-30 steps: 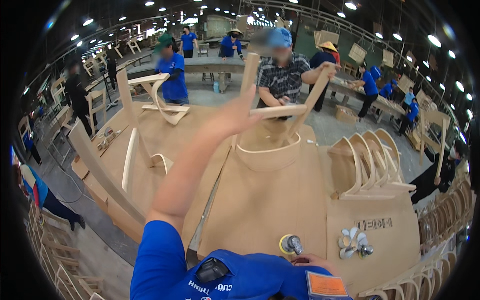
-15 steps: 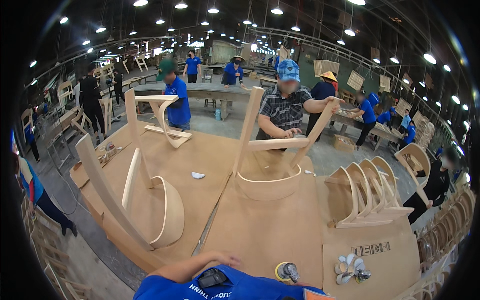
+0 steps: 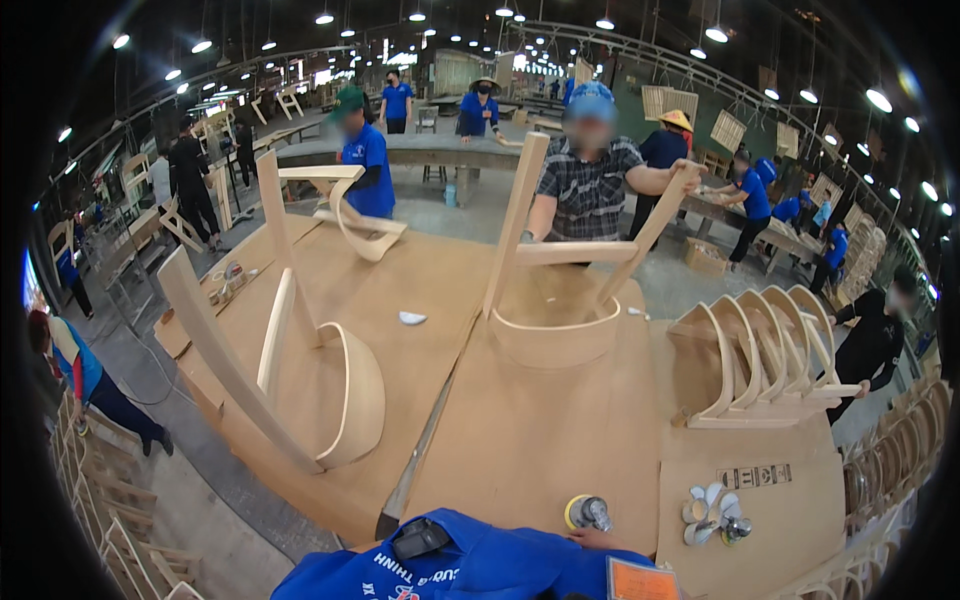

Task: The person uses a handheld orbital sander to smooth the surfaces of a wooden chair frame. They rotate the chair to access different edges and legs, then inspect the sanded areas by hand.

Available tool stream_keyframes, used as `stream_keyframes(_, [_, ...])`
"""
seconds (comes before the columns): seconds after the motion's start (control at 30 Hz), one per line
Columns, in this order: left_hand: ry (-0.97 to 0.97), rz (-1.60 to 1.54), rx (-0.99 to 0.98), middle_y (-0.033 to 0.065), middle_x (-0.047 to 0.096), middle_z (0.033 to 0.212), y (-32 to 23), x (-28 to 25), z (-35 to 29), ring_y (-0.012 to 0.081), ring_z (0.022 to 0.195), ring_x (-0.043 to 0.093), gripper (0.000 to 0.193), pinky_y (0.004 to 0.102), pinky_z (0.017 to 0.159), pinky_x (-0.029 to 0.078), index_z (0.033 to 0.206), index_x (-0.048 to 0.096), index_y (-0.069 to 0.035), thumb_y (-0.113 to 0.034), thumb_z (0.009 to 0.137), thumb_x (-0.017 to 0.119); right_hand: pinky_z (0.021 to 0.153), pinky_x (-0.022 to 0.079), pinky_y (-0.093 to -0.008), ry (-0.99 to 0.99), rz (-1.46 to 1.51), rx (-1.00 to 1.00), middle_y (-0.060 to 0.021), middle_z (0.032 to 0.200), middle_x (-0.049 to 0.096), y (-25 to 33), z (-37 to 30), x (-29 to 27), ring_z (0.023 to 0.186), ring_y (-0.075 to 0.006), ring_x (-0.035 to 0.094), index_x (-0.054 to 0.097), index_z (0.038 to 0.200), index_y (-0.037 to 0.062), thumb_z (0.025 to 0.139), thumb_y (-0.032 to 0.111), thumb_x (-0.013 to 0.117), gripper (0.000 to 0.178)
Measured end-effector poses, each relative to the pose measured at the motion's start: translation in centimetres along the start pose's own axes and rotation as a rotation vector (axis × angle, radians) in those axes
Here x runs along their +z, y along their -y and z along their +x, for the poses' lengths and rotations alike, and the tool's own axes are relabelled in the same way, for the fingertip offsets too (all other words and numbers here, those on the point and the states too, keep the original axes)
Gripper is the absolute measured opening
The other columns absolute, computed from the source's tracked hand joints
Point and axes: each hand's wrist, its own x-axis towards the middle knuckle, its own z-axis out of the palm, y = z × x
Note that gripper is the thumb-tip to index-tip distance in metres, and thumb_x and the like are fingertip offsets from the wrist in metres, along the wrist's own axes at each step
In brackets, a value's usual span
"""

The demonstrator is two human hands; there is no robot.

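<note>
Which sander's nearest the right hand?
The left sander of the two, just beyond the right hand; the other sander sits farther right, beside the rounded white pieces.

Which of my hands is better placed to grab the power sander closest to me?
Probably your right hand: though partly hidden by your blue shirt, it shows right by the power sander, just below it in the picture. Your left hand isn't in view.
</note>
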Motion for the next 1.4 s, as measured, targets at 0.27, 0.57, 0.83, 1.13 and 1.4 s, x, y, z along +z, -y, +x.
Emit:
stream_keyframes(0.27, [-0.151, 0.089, 0.186, 0.0067, 0.067, 0.107, -4.2, 0.5, -2.0, 0.0174, 0.096, 0.062, 0.037, 0.0293, 0.083, 0.049, 0.113, 0.063, -0.004, -0.032, 0.089, 0.064, 0.078, 0.048, -0.0253, -0.037, 0.081, -0.032, -0.0034, 0.096, 0.066, -1.1, -0.7, 1.0, 0.088, -0.0099, 0.06, 0.065, 0.11, 0.0035, 0.097, 0.041, 0.052, 0.042])
stream_keyframes(0.57, [-0.066, 0.009, 1.254, 0.013, 0.067, 0.093, -33.8, -1.3, -24.4, 0.0254, 0.086, 0.063, 0.028, 0.0401, 0.083, 0.046, 0.091, 0.065, 0.0, -0.026, 0.094, 0.055, 0.077, 0.048, -0.0257, -0.135, 0.123, -0.099, -0.0035, 0.096, 0.067, -1.2, -1.2, 1.9, 0.088, -0.0101, 0.06, 0.065, 0.11, 0.0035, 0.097, 0.042, 0.052, 0.043])
stream_keyframes(0.83, [0.728, 0.055, 1.651, 0.0134, 0.063, 0.098, -42.2, 3.4, -27.2, 0.0288, 0.09, 0.06, 0.017, 0.0423, 0.084, 0.043, 0.099, 0.058, -0.002, -0.017, 0.093, 0.059, 0.077, 0.048, -0.026, -0.213, 0.196, -0.108, -0.0036, 0.096, 0.067, -1.6, -1.8, 2.4, 0.087, -0.0103, 0.06, 0.065, 0.109, 0.0036, 0.096, 0.043, 0.052, 0.044])
stream_keyframes(1.13, [0.556, -0.098, 1.717, 0.0126, 0.059, 0.091, -36.7, 1.0, -24.4, 0.0304, 0.086, 0.054, 0.012, 0.0425, 0.083, 0.043, 0.089, 0.053, -0.002, -0.012, 0.093, 0.059, 0.077, 0.048, -0.0264, -0.213, 0.238, -0.011, -0.0036, 0.096, 0.067, -2.2, -1.6, 1.0, 0.087, -0.0106, 0.061, 0.065, 0.109, 0.0036, 0.096, 0.044, 0.051, 0.045])
stream_keyframes(1.4, [0.514, -0.229, 1.712, 0.0068, 0.062, 0.082, -35.2, 1.3, -24.1, 0.0219, 0.074, 0.057, 0.008, 0.0452, 0.089, 0.036, 0.092, 0.054, -0.006, -0.01, 0.095, 0.048, 0.077, 0.048, -0.0267, -0.178, 0.214, 0.002, -0.0037, 0.096, 0.067, -2.0, -0.4, 0.7, 0.086, -0.0108, 0.061, 0.065, 0.109, 0.0036, 0.096, 0.045, 0.051, 0.045])
